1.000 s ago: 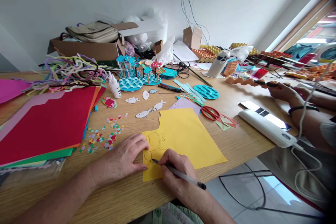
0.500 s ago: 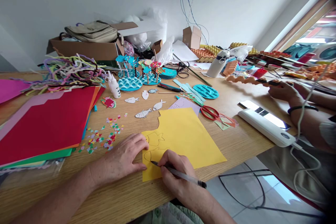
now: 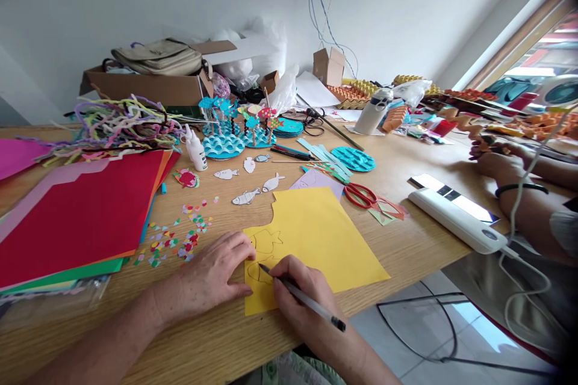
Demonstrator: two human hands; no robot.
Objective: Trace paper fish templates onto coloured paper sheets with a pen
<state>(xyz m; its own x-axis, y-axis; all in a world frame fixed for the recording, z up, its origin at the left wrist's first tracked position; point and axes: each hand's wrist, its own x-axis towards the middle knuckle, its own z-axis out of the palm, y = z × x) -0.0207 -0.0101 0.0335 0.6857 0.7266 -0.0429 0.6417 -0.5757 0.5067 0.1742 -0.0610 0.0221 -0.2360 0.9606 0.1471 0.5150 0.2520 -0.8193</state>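
Observation:
A yellow sheet (image 3: 325, 234) lies on the wooden table, with two fish outlines drawn near its left edge. My right hand (image 3: 300, 295) grips a pen (image 3: 311, 304), its tip touching the lower fish outline. Spread fingers of my left hand (image 3: 212, 274) rest at the sheet's left edge, holding nothing. Beyond the sheet lie white paper fish (image 3: 246, 196) and a red paper fish (image 3: 186, 178). Small coloured paper bits (image 3: 187, 237) are scattered left of the sheet. Red-handled scissors (image 3: 361, 195) lie past its upper right side.
Stacked coloured papers (image 3: 85, 210) are at the left, near a glue bottle (image 3: 195, 149) and pipe cleaners (image 3: 121, 123). Blue egg-tray crafts (image 3: 223, 145) stand behind. At the right are a white device (image 3: 456, 219) with a cable and another person's hands (image 3: 501, 159).
The pen tip has moved slightly up and left on the lower fish, and that outline has more lines. At the right, the other person's hands have drawn the orange egg-tray strip back and changed position.

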